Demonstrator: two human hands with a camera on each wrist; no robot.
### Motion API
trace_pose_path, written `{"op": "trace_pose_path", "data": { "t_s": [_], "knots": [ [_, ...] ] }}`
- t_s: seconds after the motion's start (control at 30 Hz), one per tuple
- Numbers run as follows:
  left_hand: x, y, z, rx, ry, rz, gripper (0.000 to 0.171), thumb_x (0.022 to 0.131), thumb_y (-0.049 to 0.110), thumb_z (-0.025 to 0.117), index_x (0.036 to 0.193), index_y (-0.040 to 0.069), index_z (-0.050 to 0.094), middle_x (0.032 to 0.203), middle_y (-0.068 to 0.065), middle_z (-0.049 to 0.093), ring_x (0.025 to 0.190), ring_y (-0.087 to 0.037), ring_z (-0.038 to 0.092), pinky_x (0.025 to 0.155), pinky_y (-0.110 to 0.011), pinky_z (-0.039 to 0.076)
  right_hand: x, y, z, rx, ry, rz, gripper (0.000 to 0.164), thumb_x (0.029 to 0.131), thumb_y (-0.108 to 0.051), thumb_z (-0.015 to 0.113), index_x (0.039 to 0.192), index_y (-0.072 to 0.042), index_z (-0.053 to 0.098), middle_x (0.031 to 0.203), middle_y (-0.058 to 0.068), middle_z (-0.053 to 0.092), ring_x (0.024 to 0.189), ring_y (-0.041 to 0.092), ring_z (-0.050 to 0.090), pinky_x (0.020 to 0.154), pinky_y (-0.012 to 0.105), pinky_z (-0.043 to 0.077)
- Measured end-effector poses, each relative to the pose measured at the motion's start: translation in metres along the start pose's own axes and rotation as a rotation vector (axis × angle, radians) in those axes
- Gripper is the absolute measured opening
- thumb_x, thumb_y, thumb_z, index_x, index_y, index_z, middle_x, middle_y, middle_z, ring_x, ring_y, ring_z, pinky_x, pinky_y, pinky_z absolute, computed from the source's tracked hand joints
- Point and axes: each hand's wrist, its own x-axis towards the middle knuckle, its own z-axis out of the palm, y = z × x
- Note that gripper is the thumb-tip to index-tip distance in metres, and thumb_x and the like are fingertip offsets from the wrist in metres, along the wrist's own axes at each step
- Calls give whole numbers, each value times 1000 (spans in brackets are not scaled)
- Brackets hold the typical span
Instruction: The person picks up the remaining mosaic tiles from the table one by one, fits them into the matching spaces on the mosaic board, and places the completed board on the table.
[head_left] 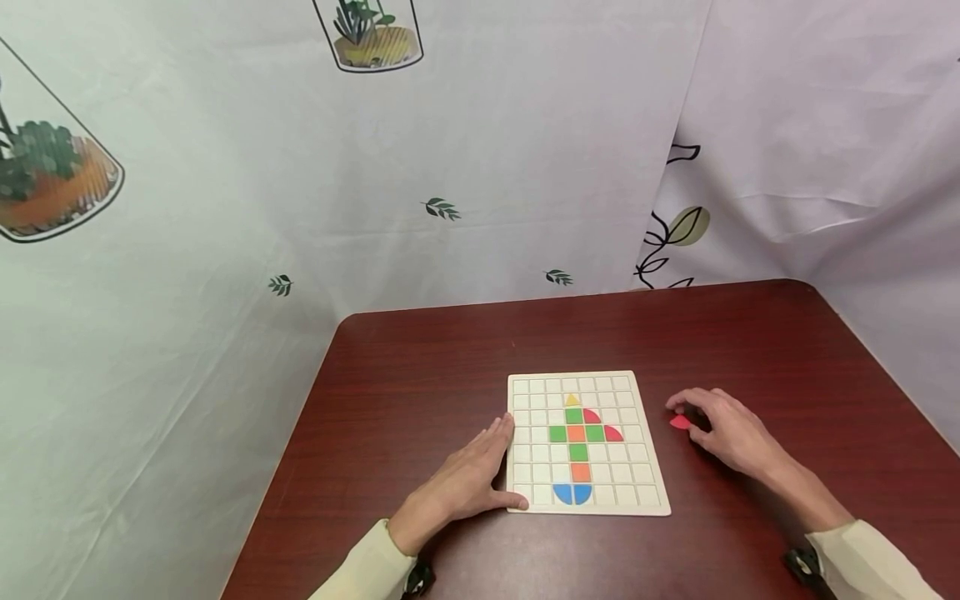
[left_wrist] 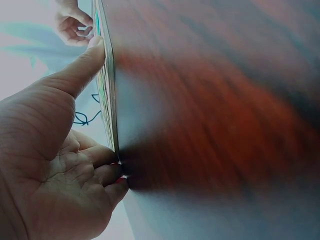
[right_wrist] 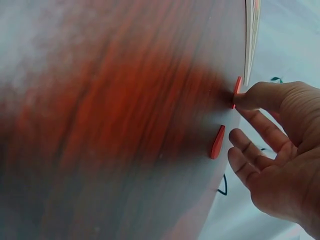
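A cream grid board (head_left: 536, 483) lies flat, with green and orange squares, a yellow triangle (head_left: 572, 400), red quarter pieces (head_left: 613, 434) and blue quarter pieces (head_left: 582, 494) on it. My left hand (head_left: 468, 479) rests along the board's left edge, its thumb on the near left corner and its fingers extended beside the edge. Right of the board, my right hand (head_left: 731, 429) pinches a red pointed piece (head_left: 680, 422) by thumb and forefinger, low over the table. In the right wrist view, a second red piece (right_wrist: 217, 142) lies beside the loosely bent other fingers.
The board and pieces are on a dark red-brown wooden table (head_left: 390, 375) with rounded far corners. A white cloth (head_left: 487, 150) printed with plants hangs behind and beside it. Each wrist wears a dark strapped device (head_left: 802, 562) near the sleeve.
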Motion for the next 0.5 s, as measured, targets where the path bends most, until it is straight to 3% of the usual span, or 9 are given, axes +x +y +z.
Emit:
{"op": "trace_pose_path", "data": {
  "t_s": [0.37, 0.5],
  "knots": [
    [-1, 0, 0, -8, -2, 0, 118, 89, 58, 81, 170, 4, 14, 178, -8, 13, 162, -22, 17, 128, -41, 26, -2, -1, 1, -42, 30, 75, 26, 84, -12, 89, 105, -12, 75, 90, -3, 64, 84, 21, 59, 68, 42, 49],
    [-1, 0, 0, -3, 1, 3, 118, 89, 58, 81, 170, 3, 15, 178, -9, 13, 162, -22, 17, 128, -41, 26, -2, -1, -2, -25, 23, 68, 28, 86, -3, 82, 112, -9, 73, 101, 5, 68, 95, 29, 62, 77, 50, 53]
  ]
}}
